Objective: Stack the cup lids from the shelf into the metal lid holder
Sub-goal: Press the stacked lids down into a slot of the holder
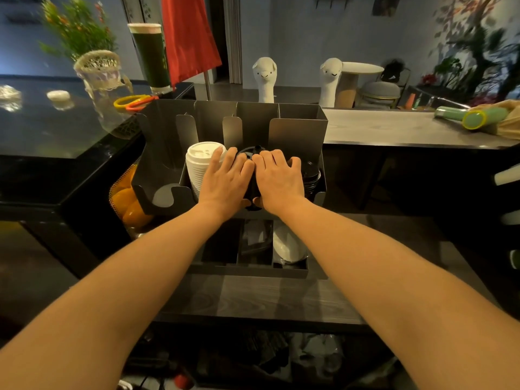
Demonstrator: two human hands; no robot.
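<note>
The metal lid holder (298,128) stands on the dark table, split into several slots. A stack of white lids (198,164) fills the second slot from the left. Between my hands sits a stack of black lids (249,153) in the middle slot. My left hand (225,178) and my right hand (278,178) both wrap around this black stack, fingers over its top and thumbs under its near side. More black lids (311,175) lie in the right slot, mostly hidden. The leftmost slot (164,195) holds nothing.
A lower tray (247,270) in front of the holder holds white items (287,244) and dark packets. Scissors (135,102) and a glass jar (101,74) stand on the left counter. Two llama figures (264,77) stand behind. Oranges (128,198) sit at the left.
</note>
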